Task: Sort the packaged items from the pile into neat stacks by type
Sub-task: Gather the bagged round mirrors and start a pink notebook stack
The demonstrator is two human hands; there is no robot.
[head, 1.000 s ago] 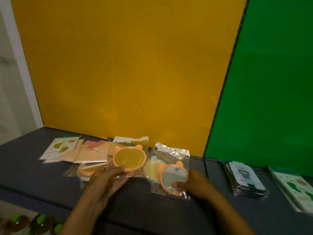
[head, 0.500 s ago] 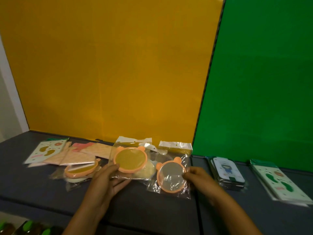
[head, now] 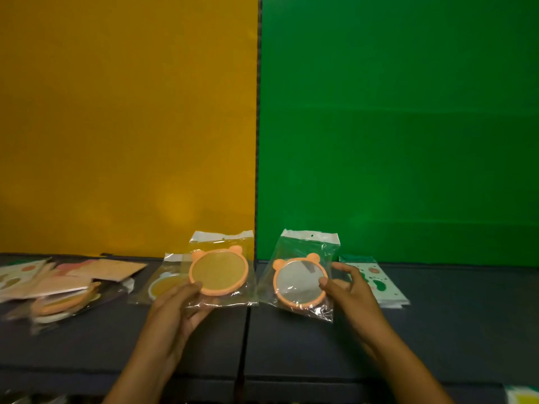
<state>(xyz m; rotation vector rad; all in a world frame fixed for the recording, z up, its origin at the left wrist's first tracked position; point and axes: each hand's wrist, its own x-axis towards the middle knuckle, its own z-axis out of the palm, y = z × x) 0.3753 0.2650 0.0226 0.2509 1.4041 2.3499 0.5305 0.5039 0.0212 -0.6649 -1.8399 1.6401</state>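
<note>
Left hand (head: 178, 309): holds a bagged orange mirror (head: 218, 272) up, above the dark table (head: 291, 345).
Right hand (head: 351, 290): pinches another bagged mirror (head: 299, 282).
Pile (head: 58, 287): lies at the table's left.

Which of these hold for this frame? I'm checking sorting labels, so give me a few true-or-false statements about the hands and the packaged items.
1. The left hand holds a clear plastic bag with a round orange bear-eared mirror. True.
2. The right hand holds nothing. False: it pinches a second clear bag with an orange bear-eared mirror.
3. The two held bags touch each other. False: a gap shows between them.
4. A loose pile of flat packets lies on the dark surface to the left of the left hand. True.
5. A green-and-white printed packet lies behind the right hand. True.
6. The wall behind is blue. False: it is yellow on the left, green on the right.
</note>
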